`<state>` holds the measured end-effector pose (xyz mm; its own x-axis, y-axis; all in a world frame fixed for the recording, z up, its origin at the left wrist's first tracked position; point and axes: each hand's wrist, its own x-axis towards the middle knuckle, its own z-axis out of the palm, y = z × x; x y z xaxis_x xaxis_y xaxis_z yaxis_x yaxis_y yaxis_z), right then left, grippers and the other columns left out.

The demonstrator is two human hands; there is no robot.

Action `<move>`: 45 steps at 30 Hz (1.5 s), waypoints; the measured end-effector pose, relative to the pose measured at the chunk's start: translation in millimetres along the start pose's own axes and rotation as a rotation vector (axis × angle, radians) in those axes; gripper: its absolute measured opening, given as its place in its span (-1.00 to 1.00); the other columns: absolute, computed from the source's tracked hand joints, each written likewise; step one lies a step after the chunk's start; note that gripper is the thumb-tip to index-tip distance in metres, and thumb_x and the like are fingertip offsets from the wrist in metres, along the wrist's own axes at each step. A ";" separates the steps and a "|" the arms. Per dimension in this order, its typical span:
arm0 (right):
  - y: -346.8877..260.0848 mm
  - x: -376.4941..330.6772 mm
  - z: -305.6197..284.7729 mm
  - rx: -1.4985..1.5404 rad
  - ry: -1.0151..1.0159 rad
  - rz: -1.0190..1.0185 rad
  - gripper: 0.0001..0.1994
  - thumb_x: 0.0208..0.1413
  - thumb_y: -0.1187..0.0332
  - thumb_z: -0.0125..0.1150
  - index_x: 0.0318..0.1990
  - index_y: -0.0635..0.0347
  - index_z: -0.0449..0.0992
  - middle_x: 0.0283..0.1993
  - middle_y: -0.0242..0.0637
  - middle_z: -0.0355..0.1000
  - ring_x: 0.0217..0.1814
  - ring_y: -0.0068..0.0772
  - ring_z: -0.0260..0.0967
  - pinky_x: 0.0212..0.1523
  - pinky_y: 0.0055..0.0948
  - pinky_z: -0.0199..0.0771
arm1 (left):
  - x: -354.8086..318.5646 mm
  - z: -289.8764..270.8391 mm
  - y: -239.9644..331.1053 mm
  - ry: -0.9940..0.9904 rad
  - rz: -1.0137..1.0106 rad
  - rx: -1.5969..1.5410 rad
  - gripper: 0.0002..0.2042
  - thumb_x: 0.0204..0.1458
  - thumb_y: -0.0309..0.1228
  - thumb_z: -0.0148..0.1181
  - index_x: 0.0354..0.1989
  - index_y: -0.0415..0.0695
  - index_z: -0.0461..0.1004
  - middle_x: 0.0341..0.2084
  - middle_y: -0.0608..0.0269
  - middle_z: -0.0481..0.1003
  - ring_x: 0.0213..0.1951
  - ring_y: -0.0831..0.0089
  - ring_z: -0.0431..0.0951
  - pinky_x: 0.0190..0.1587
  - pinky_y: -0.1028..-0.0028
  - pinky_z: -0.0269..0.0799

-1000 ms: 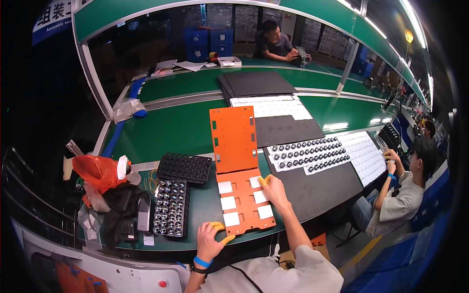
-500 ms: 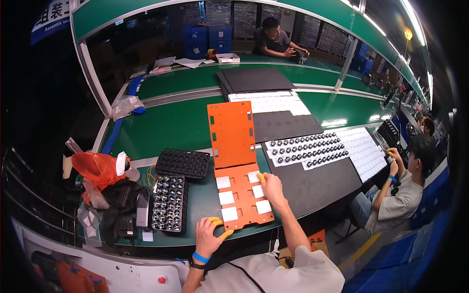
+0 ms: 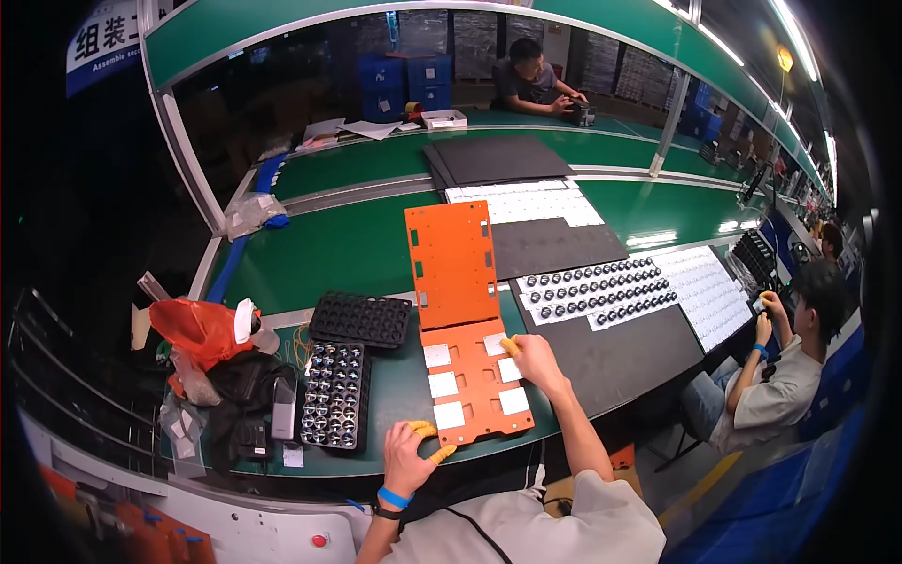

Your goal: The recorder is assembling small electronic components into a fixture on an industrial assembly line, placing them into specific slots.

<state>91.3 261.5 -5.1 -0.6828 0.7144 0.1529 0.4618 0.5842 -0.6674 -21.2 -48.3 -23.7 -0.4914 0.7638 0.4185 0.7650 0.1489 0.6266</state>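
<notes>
An orange fixture plate [image 3: 474,381] with several white square pieces lies on the green bench in front of me. Its orange lid [image 3: 452,263] stands hinged open behind it. My left hand [image 3: 410,459], with yellow finger cots, rests at the plate's near left corner, fingers curled against its edge. My right hand [image 3: 535,357] lies on the plate's right side, fingertips on a white square near the upper right. A blue band is on my left wrist.
Left of the plate stand a black tray of round metal parts [image 3: 333,407] and an empty black tray [image 3: 362,319]. An orange bag [image 3: 199,329] and black items lie far left. Sheets of small parts [image 3: 598,289] lie to the right, where a seated person [image 3: 776,386] works.
My left hand has slid slightly right along the plate's near edge. My right hand stays on the plate's right side. The view has shifted a little.
</notes>
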 end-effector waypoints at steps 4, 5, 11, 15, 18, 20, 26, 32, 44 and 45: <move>1.5 -0.7 1.6 -0.004 0.006 0.022 -0.74 0.27 0.32 0.17 -0.33 0.41 0.56 -0.45 0.17 0.45 -0.37 0.23 0.43 -0.34 -0.08 0.37 | 0.3 -0.2 1.3 0.005 -0.006 0.013 -0.60 -0.14 -0.10 0.55 -0.28 -0.17 0.65 -0.22 0.23 0.59 -0.05 0.18 0.48 0.02 0.21 0.35; 3.2 -0.3 3.0 0.068 -0.010 0.068 -0.72 0.28 0.30 0.18 -0.32 0.42 0.56 -0.47 0.16 0.44 -0.42 0.18 0.40 -0.36 -0.11 0.36 | 0.1 -0.3 0.4 0.010 -0.007 0.015 -0.60 -0.14 -0.10 0.55 -0.28 -0.17 0.65 -0.22 0.23 0.59 -0.05 0.18 0.48 0.02 0.21 0.35; 6.3 2.3 0.1 0.153 -0.065 0.109 -0.69 0.29 0.27 0.21 -0.32 0.44 0.55 -0.51 0.15 0.38 -0.51 0.06 0.29 -0.40 -0.16 0.32 | -1.4 0.7 -3.3 0.009 -0.003 0.023 -0.60 -0.11 -0.06 0.53 -0.28 -0.14 0.65 -0.23 0.25 0.58 -0.06 0.20 0.48 -0.02 0.23 0.33; 7.3 0.7 5.9 0.130 -0.021 0.079 -0.70 0.28 0.28 0.20 -0.33 0.44 0.55 -0.44 0.23 0.40 -0.37 0.32 0.28 -0.39 -0.07 0.34 | -1.9 0.5 -3.2 0.004 0.002 0.027 -0.60 -0.10 -0.06 0.53 -0.27 -0.12 0.65 -0.22 0.26 0.58 -0.07 0.21 0.48 -0.03 0.24 0.33; 8.6 2.4 7.7 0.085 -0.013 0.065 -0.70 0.28 0.29 0.20 -0.34 0.44 0.55 -0.39 0.28 0.41 -0.27 0.42 0.33 -0.35 0.00 0.36 | -3.7 1.1 -5.2 0.000 -0.001 0.023 -0.61 -0.10 -0.07 0.52 -0.27 -0.12 0.65 -0.20 0.27 0.58 -0.06 0.21 0.48 -0.04 0.24 0.33; 6.6 5.3 5.7 0.054 -0.029 0.059 -0.70 0.27 0.28 0.20 -0.34 0.44 0.55 -0.37 0.29 0.42 -0.23 0.41 0.37 -0.33 0.02 0.37 | -3.6 2.3 -6.3 0.003 -0.009 0.017 -0.61 -0.10 -0.07 0.53 -0.28 -0.13 0.64 -0.20 0.26 0.58 -0.06 0.21 0.48 -0.04 0.25 0.34; -7.4 11.1 0.1 -0.067 -0.071 0.132 -0.65 0.28 0.21 0.20 -0.27 0.44 0.57 -0.29 0.30 0.52 -0.13 0.39 0.47 -0.18 0.05 0.47 | -2.6 1.7 -7.1 0.010 -0.003 0.019 -0.61 -0.11 -0.09 0.54 -0.29 -0.15 0.64 -0.18 0.24 0.58 -0.03 0.20 0.48 -0.01 0.25 0.35; 11.3 17.4 4.8 0.144 -0.137 0.144 -0.71 0.30 0.27 0.21 -0.26 0.42 0.56 -0.40 0.05 0.57 -0.33 -0.02 0.58 -0.30 -0.15 0.46 | -3.7 2.5 -7.4 0.020 -0.002 -0.004 -0.61 -0.11 -0.09 0.53 -0.30 -0.16 0.63 -0.17 0.23 0.58 -0.02 0.19 0.48 0.02 0.24 0.35; -22.4 18.7 -60.8 0.205 0.058 -0.024 -0.73 0.31 0.27 0.27 -0.34 0.33 0.54 -0.65 -0.42 0.28 -0.58 -0.62 0.09 -0.57 -0.37 0.10 | -6.2 2.5 -8.2 0.026 0.003 -0.003 -0.60 -0.18 -0.13 0.57 -0.28 -0.15 0.63 -0.19 0.20 0.58 -0.05 0.15 0.49 0.03 0.20 0.39; 5.6 25.9 -63.8 0.031 0.063 -0.064 -0.74 0.27 0.29 0.28 -0.33 0.34 0.53 -0.64 -0.20 0.35 -0.60 -0.37 0.23 -0.52 -0.24 0.21 | -5.2 1.4 -7.1 0.029 0.002 -0.001 -0.61 -0.18 -0.14 0.57 -0.28 -0.15 0.63 -0.20 0.21 0.58 -0.05 0.15 0.49 0.03 0.20 0.39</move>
<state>112.3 307.8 41.7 -0.6727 0.6995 0.2410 0.4004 0.6181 -0.6765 -23.5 -52.5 -31.2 -0.5018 0.7457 0.4384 0.7654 0.1467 0.6266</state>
